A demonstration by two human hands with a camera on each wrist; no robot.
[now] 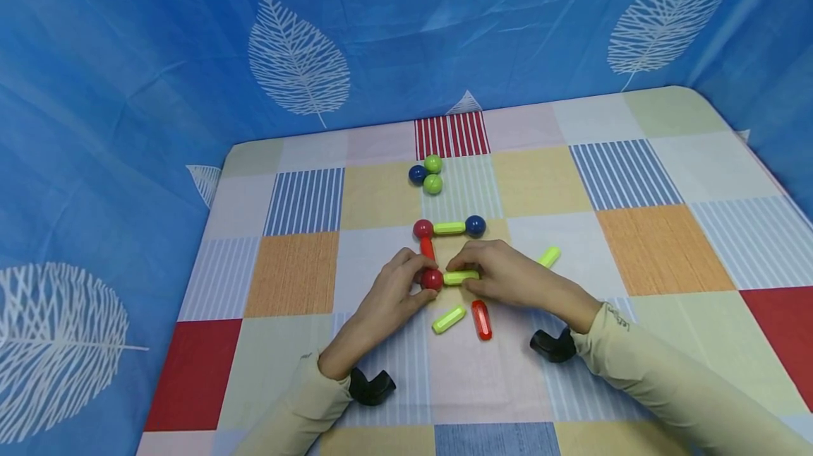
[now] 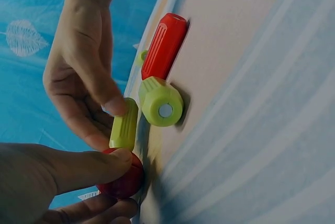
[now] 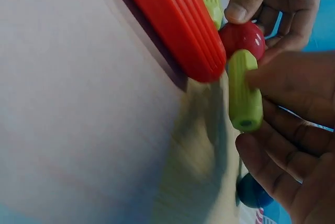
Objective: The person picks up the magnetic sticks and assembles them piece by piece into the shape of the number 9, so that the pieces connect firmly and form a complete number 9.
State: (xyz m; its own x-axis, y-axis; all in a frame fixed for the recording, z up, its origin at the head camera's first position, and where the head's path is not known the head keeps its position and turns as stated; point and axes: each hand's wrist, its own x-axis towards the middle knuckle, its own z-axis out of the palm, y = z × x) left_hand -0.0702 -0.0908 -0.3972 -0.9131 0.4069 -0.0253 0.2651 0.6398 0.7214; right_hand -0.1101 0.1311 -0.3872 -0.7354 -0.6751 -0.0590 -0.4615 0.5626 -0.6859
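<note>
My left hand (image 1: 395,294) pinches a red ball (image 1: 432,280) between thumb and fingers. Against that ball's right side sits a yellow-green magnetic rod (image 1: 460,277), which the thumb and fingers of my right hand (image 1: 504,274) grip. In the right wrist view the rod's free end (image 3: 248,123) faces the camera. From the held ball a red rod (image 1: 428,248) runs back to a second red ball (image 1: 423,229). Another yellow-green rod (image 1: 449,228) joins that one to a dark blue ball (image 1: 475,226).
Nearer me lie a loose yellow-green rod (image 1: 448,319) and a red rod (image 1: 481,320). One more yellow-green rod (image 1: 549,256) is partly hidden behind my right hand. Farther back, a blue ball (image 1: 417,174) clusters with two green balls (image 1: 432,184) on the patchwork tablecloth (image 1: 546,181).
</note>
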